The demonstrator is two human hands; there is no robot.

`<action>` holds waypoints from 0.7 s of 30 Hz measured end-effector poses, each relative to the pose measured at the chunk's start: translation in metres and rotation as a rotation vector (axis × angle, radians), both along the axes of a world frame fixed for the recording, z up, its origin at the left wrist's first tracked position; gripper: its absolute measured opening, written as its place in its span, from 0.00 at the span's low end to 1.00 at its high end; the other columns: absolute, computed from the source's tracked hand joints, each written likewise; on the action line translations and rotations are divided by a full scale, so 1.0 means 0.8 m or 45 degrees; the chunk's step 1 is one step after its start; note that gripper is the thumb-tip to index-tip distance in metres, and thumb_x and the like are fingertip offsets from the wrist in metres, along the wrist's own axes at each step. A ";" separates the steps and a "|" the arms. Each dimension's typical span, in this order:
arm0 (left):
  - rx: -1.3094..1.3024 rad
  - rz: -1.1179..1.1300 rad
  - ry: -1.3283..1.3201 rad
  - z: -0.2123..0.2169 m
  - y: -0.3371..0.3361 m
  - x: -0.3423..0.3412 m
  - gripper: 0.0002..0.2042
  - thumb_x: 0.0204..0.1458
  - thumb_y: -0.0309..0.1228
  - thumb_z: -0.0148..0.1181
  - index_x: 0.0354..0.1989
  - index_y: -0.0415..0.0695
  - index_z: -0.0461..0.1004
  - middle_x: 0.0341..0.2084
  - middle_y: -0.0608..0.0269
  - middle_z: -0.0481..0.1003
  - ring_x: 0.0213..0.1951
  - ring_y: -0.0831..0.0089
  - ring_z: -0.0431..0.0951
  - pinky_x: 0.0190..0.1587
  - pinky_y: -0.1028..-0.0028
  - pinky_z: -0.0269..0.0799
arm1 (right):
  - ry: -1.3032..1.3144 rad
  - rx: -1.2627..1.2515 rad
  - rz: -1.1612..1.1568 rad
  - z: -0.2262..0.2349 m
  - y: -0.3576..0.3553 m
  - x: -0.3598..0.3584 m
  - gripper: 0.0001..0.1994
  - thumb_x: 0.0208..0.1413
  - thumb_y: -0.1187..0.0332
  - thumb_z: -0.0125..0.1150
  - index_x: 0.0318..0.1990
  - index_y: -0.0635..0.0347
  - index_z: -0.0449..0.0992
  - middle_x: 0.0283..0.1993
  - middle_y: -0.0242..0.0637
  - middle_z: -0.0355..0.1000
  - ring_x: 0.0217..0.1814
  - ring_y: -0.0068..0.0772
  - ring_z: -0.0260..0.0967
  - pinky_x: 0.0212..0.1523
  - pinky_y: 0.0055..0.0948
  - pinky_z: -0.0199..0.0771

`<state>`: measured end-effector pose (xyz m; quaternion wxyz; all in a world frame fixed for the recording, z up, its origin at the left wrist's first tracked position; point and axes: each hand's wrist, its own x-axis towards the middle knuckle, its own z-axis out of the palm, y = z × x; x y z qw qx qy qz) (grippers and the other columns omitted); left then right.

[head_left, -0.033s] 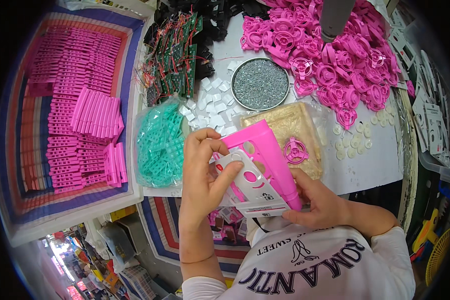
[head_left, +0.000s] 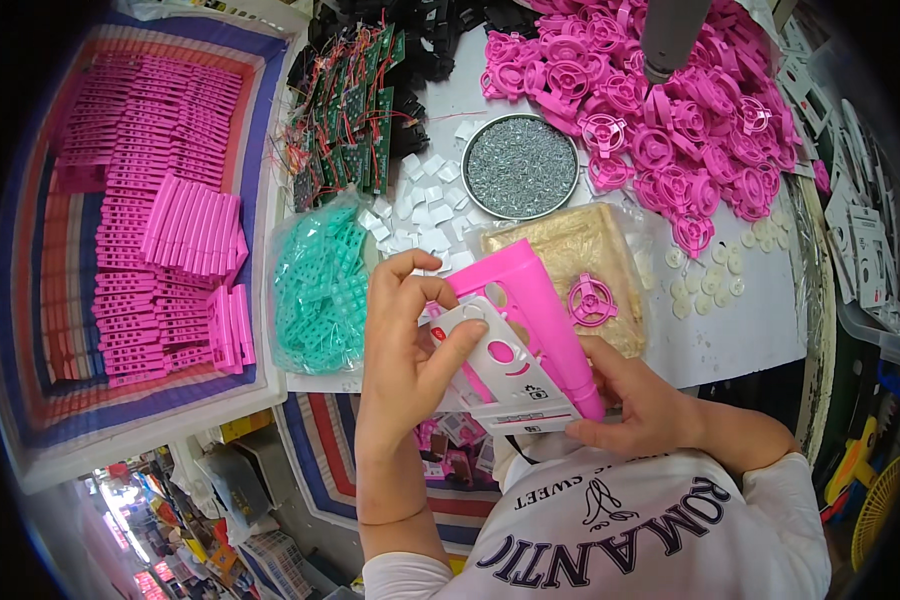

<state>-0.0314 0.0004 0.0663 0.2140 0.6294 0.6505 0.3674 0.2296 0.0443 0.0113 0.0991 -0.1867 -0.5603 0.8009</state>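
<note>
Over the front edge of the worktable, my hands hold a pink plastic casing (head_left: pixel 552 325) with a white faceplate laid against it. My left hand (head_left: pixel 406 345) is closed on the white faceplate (head_left: pixel 510 383), thumb pressed on its face near the upper end, fingers curled behind. The faceplate has round and curved cutouts and stands slightly askew to the casing, so part of the casing's inside shows. My right hand (head_left: pixel 635 400) grips the casing's lower right end. Just beyond lies a pink ring-shaped part (head_left: pixel 592 300) on a bagged tan stack (head_left: pixel 550 228).
At left, a lined crate (head_left: pixel 272 340) holds stacked pink casings (head_left: pixel 170 150). A bag of teal parts (head_left: pixel 320 285), white caps (head_left: pixel 432 205), wired circuit boards (head_left: pixel 355 130), a round tin of screws (head_left: pixel 521 167) and heaped pink rings (head_left: pixel 660 120) cover the table. A grey tool (head_left: pixel 670 40) hangs above.
My left hand and the upper end of the casing have shifted very slightly. Both hands keep their hold.
</note>
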 end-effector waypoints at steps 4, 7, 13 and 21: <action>-0.168 -0.077 -0.210 -0.001 0.009 -0.006 0.12 0.51 0.28 0.71 0.37 0.39 0.72 0.49 0.55 0.71 0.50 0.66 0.71 0.41 0.76 0.71 | 0.040 -0.001 0.017 0.008 0.005 0.003 0.37 0.59 0.68 0.65 0.73 0.63 0.52 0.60 0.49 0.74 0.60 0.35 0.75 0.58 0.36 0.78; -0.251 -0.119 -0.198 -0.006 0.007 -0.016 0.12 0.51 0.28 0.70 0.36 0.39 0.72 0.50 0.56 0.71 0.51 0.67 0.70 0.41 0.77 0.71 | 0.088 0.000 -0.015 0.004 0.001 0.002 0.38 0.59 0.69 0.65 0.73 0.63 0.52 0.59 0.49 0.75 0.58 0.36 0.76 0.58 0.36 0.78; -0.344 -0.102 -0.369 -0.015 0.001 -0.023 0.12 0.50 0.28 0.71 0.35 0.39 0.72 0.48 0.59 0.71 0.50 0.70 0.69 0.50 0.73 0.67 | 0.075 0.029 0.022 0.003 -0.002 0.003 0.40 0.58 0.70 0.65 0.75 0.61 0.51 0.58 0.49 0.75 0.56 0.36 0.77 0.56 0.35 0.78; -0.373 0.056 -0.404 -0.024 0.003 -0.015 0.19 0.48 0.29 0.73 0.43 0.39 0.70 0.48 0.58 0.69 0.46 0.69 0.69 0.53 0.69 0.66 | 0.026 -0.163 0.023 0.005 -0.004 0.002 0.40 0.60 0.76 0.61 0.77 0.57 0.47 0.61 0.47 0.73 0.55 0.31 0.77 0.54 0.32 0.80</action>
